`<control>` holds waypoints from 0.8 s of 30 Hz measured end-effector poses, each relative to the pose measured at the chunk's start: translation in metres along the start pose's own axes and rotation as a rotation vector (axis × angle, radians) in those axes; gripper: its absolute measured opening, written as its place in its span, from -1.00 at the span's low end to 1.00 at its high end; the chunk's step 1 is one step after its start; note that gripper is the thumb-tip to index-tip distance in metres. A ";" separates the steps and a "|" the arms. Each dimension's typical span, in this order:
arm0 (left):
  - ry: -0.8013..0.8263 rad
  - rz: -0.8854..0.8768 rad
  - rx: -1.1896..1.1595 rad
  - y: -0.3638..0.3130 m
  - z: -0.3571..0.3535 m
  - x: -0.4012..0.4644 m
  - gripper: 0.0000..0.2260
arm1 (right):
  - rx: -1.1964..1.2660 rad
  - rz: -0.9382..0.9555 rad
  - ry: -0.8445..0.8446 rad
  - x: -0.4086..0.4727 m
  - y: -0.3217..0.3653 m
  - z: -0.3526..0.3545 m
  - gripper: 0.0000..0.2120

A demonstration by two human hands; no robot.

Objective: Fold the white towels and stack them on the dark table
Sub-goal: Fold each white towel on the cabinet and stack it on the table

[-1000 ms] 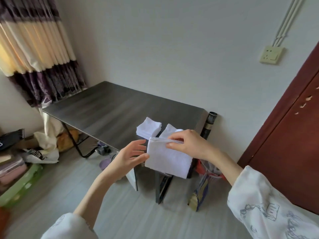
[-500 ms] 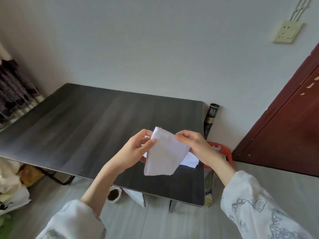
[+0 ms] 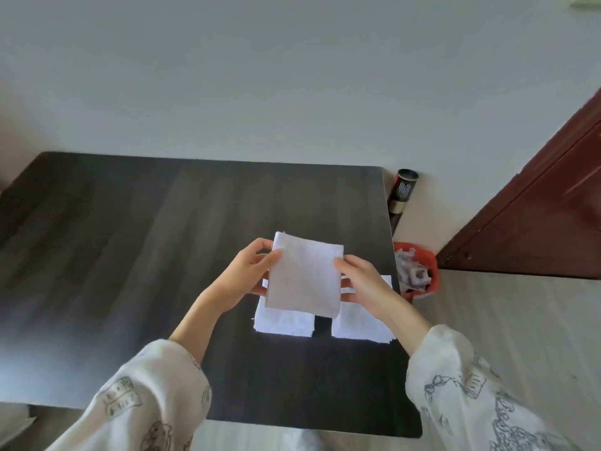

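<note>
Both forearms reached forward from patterned white sleeves. The left hand [image 3: 247, 275] pinched the left edge of a folded white towel [image 3: 304, 278], thumb on top, while the right hand [image 3: 361, 281] gripped its right edge.

Two hands hold a folded white towel [image 3: 304, 281] up over the dark worktop [image 3: 130, 255]. The left hand [image 3: 242, 276] pinches its left edge, and the right hand [image 3: 361, 281] pinches its right edge. Two white towel piles [image 3: 283, 322] lie below.

Single head view, looking steeply down, close over dark table [image 3: 130, 255].
</note>
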State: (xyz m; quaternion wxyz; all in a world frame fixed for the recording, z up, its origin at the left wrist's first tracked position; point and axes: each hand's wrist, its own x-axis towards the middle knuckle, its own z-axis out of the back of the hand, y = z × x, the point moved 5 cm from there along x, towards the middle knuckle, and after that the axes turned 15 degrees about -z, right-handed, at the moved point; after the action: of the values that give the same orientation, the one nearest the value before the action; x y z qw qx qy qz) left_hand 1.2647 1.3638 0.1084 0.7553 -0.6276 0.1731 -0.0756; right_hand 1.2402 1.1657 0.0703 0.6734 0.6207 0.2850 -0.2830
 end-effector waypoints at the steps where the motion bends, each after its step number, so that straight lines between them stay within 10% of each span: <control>1: -0.009 0.019 0.005 0.007 0.004 0.009 -0.81 | -0.012 -0.009 -0.023 0.009 0.003 -0.002 -0.80; 24: 0.029 0.300 0.207 0.136 0.022 0.042 -0.83 | -0.343 -0.210 -0.308 0.092 -0.046 -0.043 -0.77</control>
State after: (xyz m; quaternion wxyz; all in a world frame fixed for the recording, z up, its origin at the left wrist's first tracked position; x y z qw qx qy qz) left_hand 1.2976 1.3969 -0.0278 0.8162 -0.5123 0.2671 0.0115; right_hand 1.2672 1.2027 -0.0314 0.7712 0.4141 0.2856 -0.3902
